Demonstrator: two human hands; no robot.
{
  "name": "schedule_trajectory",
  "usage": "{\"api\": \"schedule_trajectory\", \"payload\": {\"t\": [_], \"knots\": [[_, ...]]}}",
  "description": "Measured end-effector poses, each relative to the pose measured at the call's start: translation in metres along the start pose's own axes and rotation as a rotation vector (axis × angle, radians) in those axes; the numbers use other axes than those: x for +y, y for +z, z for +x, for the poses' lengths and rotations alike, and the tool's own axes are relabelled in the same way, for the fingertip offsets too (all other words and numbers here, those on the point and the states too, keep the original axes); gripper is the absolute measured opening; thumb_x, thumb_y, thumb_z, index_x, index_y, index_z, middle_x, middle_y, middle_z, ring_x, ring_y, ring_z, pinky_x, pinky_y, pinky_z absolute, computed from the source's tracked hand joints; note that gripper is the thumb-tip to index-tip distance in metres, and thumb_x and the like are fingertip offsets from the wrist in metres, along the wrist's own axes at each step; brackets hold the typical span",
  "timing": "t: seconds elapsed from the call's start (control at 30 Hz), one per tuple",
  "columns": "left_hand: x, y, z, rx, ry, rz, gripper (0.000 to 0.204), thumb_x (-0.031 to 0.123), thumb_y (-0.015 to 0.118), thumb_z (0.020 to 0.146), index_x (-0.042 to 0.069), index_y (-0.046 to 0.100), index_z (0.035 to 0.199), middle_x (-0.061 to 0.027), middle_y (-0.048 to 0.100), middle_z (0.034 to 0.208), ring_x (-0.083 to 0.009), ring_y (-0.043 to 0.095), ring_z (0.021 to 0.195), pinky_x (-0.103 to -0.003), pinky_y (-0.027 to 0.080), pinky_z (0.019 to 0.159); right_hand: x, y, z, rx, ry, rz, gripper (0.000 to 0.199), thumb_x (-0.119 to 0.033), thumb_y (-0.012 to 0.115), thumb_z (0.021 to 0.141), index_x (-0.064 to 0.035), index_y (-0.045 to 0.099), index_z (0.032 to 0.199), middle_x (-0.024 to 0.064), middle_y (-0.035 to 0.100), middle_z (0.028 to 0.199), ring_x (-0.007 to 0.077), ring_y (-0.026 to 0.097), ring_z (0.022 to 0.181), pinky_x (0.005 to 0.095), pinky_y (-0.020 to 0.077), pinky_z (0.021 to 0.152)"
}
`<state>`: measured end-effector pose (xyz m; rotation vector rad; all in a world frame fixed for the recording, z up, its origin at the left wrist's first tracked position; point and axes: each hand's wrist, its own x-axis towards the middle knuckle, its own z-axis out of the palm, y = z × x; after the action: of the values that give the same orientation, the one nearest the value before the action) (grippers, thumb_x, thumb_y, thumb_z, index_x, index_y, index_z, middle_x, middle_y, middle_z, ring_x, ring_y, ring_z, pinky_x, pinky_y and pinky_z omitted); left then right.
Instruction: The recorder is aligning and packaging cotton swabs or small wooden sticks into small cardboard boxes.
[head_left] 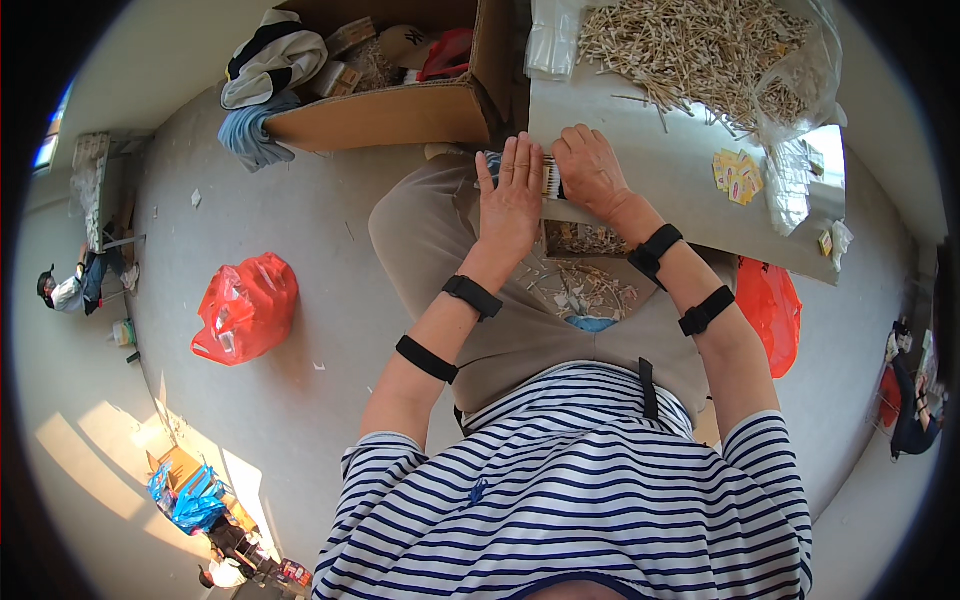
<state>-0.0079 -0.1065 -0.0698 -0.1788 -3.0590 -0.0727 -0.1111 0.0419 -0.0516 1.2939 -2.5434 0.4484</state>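
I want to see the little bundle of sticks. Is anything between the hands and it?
No. The left hand and right hand both press directly on the bundle of sticks at the table edge, largely covering it.

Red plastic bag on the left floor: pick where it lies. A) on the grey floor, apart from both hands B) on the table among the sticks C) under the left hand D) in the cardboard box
A: the red plastic bag sits on the bare floor, well clear of the left hand and right hand, which press a small bundle at the table edge.

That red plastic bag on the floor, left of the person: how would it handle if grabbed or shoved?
The red plastic bag looks crumpled and thin, so probably floppy, deforming under a grip. It bulges, so it likely holds something, weight unclear. Slumped flat on the floor, it would probably slide rather than roll.
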Motion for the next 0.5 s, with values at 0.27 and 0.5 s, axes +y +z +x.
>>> {"api": "schedule_trajectory", "payload": {"t": [0.27, 0.5], "knots": [[0.0019, -0.0023, 0.0009, -0.009, -0.001, 0.006, 0.135, 0.027, 0.097, 0.051, 0.001, 0.024, 0.163, -0.0159, 0.021, 0.172, -0.0305, 0.018, 0.16, -0.067, 0.011, 0.124, -0.0064, 0.005, -0.0041, 0.026, 0.304, 0.196, 0.007, -0.006, 0.064, 0.08, -0.0062, 0.064, 0.087, 0.0132, 0.062, 0.094, 0.0357, 0.062, 0.096, 0.0491, 0.0513, 0.082], [0.0027, -0.0008, -0.0007, -0.006, -0.013, 0.014, 0.131, 0.024, 0.095, 0.054, 0.001, 0.026, 0.162, -0.0159, 0.022, 0.171, -0.03, 0.02, 0.16, -0.07, 0.011, 0.123, -0.0065, -0.0009, -0.0051, 0.063, 0.354, 0.301, 0.004, -0.005, 0.064, 0.082, -0.0075, 0.066, 0.083, 0.0118, 0.062, 0.092, 0.0361, 0.062, 0.094, 0.049, 0.0523, 0.083]]}}
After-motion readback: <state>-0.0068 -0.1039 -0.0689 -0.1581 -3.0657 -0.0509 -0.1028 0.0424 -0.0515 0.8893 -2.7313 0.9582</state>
